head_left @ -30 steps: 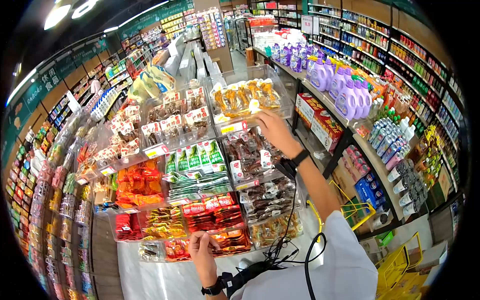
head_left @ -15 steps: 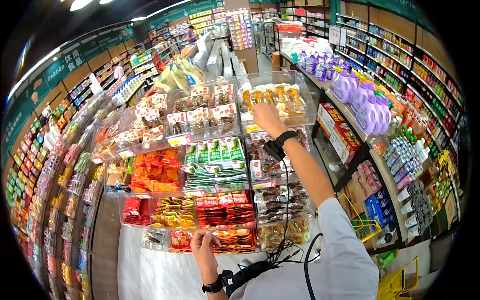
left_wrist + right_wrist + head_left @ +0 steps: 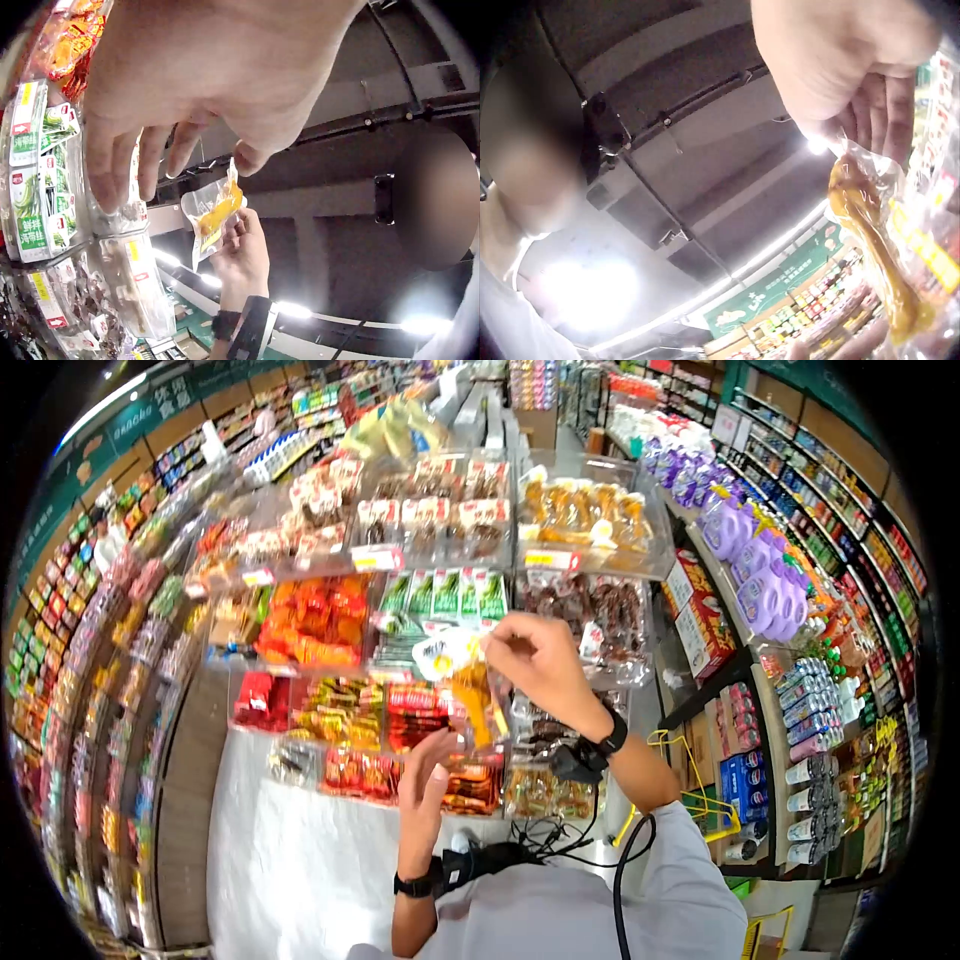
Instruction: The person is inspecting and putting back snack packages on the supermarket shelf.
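Note:
My right hand [image 3: 548, 665] pinches a clear packet with a golden-brown drumstick [image 3: 474, 700] by its top edge, over the tiered snack display. A white label patch covers the packet's upper part. In the right wrist view the drumstick [image 3: 874, 240] hangs below the fingers inside its shiny wrapper. Lower and to the left, my left hand [image 3: 422, 795] is raised near the packet's bottom end, thumb apart from the fingers and nothing held. From the left wrist, the packet appears beyond the left hand's [image 3: 202, 82] fingers, with the right hand [image 3: 244, 255] gripping it.
A clear bin [image 3: 630, 563] of similar drumstick packets stands at the top right of the display. Green-and-white packets [image 3: 450, 592] and orange packets [image 3: 315, 620] fill bins at middle height. Purple detergent bottles [image 3: 770, 595] line the shelf to the right. Cables hang near my waist.
My right hand has come down and back from the drumstick bin, bringing a packet with it. The left hand has risen slightly and its fingers have straightened. The head view has tilted down.

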`<state>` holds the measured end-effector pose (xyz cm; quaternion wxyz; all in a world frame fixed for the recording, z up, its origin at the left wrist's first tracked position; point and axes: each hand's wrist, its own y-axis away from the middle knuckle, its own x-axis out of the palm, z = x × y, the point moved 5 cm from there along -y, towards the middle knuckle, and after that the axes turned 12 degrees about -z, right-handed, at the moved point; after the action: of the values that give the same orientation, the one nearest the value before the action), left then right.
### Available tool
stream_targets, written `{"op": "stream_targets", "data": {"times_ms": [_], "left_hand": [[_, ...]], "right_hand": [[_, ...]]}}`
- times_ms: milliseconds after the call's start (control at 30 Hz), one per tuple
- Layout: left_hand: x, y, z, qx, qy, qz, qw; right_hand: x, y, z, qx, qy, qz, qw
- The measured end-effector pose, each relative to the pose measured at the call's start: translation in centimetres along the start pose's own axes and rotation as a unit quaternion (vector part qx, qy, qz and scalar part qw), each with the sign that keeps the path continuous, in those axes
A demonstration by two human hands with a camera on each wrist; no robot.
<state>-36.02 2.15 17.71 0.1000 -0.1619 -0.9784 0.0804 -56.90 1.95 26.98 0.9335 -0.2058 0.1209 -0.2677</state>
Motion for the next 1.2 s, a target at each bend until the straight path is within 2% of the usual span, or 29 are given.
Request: {"op": "stream_targets", "data": {"times_ms": [33,67,133,167,233,333,467,533,600,667,733,767,800,867,900,933,1000,1033,1067,1133,1200], "left_hand": [[-0.3,0.4,0.9,-0.015,0.037,0.032,0.999],[-0.6,0.8,1.5,-0.016,0.056,0.029,0.998],[0.0,1.5,1.6,-0.088,0.144,0.089,0.982],[0.0,1.7,1.8,-0.091,0.144,0.085,0.982],[0.1,2.0,2.4,-0.068,0.054,0.088,0.992],[0.2,2.0,2.3,-0.054,0.042,0.080,0.994],[0.2,2.4,2.6,-0.058,0.062,0.065,0.994],[-0.2,2.2,2.6,-0.032,0.060,0.050,0.996],[-0.2,1.8,1.7,-0.039,0.061,0.022,0.997],[-0.1,1.5,1.5,-0.047,0.064,-0.007,0.997],[-0.8,1.2,1.5,-0.012,-0.002,-0.084,0.996],[-0.8,0.8,1.0,0.007,-0.034,-0.092,0.995],[-1.0,0.7,1.2,0.007,-0.035,-0.092,0.995],[-0.8,0.5,0.7,0.115,-0.091,-0.060,0.987],[-0.5,0.4,0.3,0.141,-0.117,-0.013,0.983],[-0.2,0.3,-0.3,0.140,-0.117,-0.009,0.983],[0.9,0.8,-2.1,0.239,-0.167,0.027,0.956],[1.0,1.1,-1.9,0.210,-0.145,0.023,0.967],[0.9,1.3,-2.1,0.211,-0.144,0.023,0.967],[0.3,1.4,-1.6,0.139,-0.127,0.015,0.982],[-0.3,1.5,-1.0,0.154,-0.095,0.004,0.984]], "right_hand": [[0.8,1.4,-0.6,0.030,-0.043,0.023,0.998],[1.2,2.5,-1.0,0.041,-0.039,0.030,0.998],[1.6,4.0,-0.9,0.075,-0.090,0.029,0.993],[1.8,4.6,-1.1,0.079,-0.090,0.032,0.992],[1.4,5.4,-1.3,0.066,-0.052,0.006,0.996],[1.4,6.5,-1.9,0.088,-0.107,-0.033,0.990],[1.1,7.3,-1.7,0.107,-0.087,-0.056,0.989],[1.5,8.1,-2.3,0.137,-0.076,-0.042,0.987],[1.6,8.2,-0.8,-0.012,-0.056,-0.141,0.988],[1.9,9.4,-1.3,-0.011,-0.040,-0.105,0.994],[2.9,10.1,-0.6,-0.107,0.106,0.006,0.988],[3.6,10.7,-0.6,-0.066,0.093,0.050,0.992],[4.2,11.2,-0.8,-0.065,0.092,0.050,0.992],[4.9,11.9,-2.1,0.043,-0.056,0.038,0.997],[5.1,12.0,-2.2,0.080,-0.109,0.043,0.990],[5.1,12.1,-2.4,0.081,-0.108,0.039,0.990],[5.7,12.0,-3.3,0.172,-0.266,0.059,0.946],[5.3,11.6,-3.5,0.231,-0.302,0.057,0.923],[5.1,11.9,-4.1,0.229,-0.301,0.057,0.924],[5.0,12.7,-6.5,0.322,-0.343,0.020,0.882],[4.8,12.8,-6.0,0.313,-0.355,0.025,0.880]]}}
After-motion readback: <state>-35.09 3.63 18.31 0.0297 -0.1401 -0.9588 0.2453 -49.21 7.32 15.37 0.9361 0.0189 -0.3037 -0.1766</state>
